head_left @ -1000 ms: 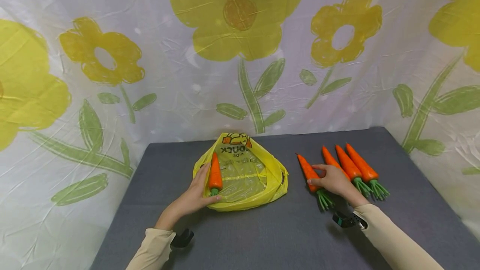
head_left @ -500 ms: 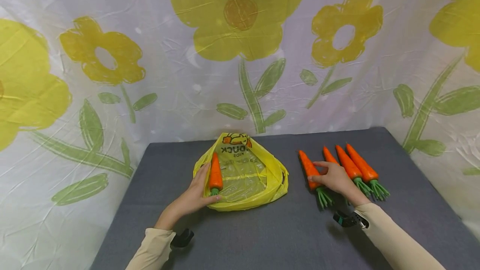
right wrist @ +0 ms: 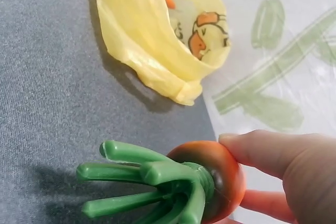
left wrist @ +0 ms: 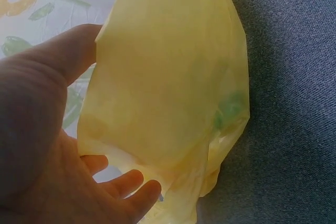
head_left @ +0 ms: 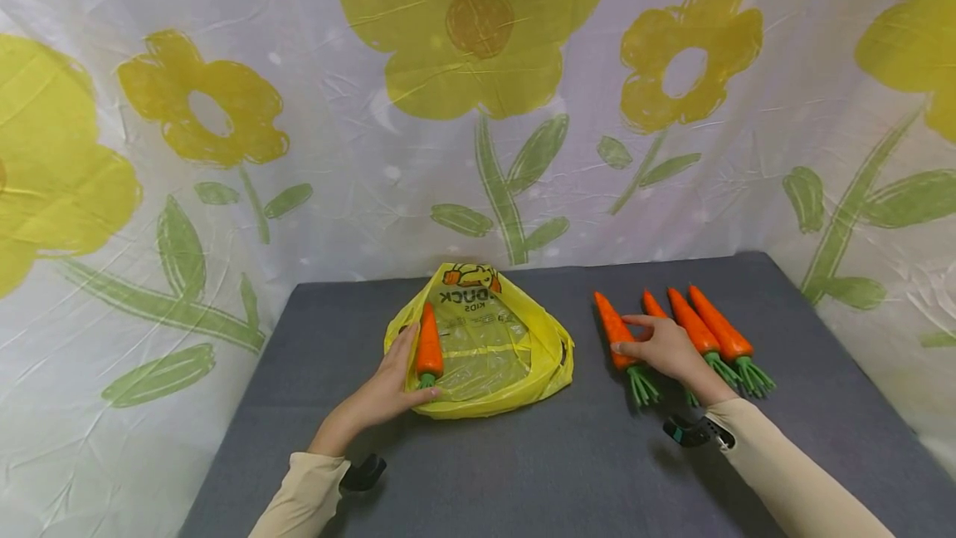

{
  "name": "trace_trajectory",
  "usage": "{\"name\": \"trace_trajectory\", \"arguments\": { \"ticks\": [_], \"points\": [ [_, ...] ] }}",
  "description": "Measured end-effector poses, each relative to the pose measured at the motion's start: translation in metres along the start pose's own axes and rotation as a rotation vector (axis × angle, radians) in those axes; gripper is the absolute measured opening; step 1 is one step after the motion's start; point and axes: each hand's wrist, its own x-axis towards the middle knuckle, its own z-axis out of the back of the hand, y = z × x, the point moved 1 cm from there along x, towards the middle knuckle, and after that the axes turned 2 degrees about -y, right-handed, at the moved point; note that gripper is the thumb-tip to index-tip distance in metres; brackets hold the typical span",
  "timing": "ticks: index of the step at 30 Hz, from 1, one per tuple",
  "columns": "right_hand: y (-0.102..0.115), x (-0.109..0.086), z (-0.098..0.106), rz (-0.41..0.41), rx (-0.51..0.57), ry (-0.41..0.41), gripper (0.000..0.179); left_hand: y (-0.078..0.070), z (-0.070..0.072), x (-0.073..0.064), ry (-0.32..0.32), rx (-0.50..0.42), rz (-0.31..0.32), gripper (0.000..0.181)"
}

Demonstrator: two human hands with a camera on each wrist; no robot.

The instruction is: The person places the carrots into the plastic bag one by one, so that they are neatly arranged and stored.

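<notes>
Pinching a carrot (head_left: 612, 325) near its thick end with right hand (head_left: 667, 349), left hand (head_left: 382, 393) spread against yellow bag (head_left: 481, 365)

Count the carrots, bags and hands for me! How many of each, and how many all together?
Carrots: 5
Bag: 1
Hands: 2
Total: 8

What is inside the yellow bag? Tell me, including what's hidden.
One carrot shows inside the yellow bag, along its left side, green stems toward the near rim. A printed duck marks its far end. The stem tips and the space behind that rim are covered.
</notes>
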Motion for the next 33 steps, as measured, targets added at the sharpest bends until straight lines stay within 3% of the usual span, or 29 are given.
{"name": "trace_trajectory", "arguments": {
  "ticks": [20, 33],
  "points": [
    [0.027, 0.007, -0.005, -0.008, 0.040, 0.028, 0.072, -0.001, -0.001, 0.000, 0.021, -0.015, 0.037, 0.112],
    [0.048, 0.010, -0.011, 0.016, 0.120, 0.050, 0.069, 0.001, -0.002, -0.001, 0.017, -0.022, 0.016, 0.113]
  ]
}}
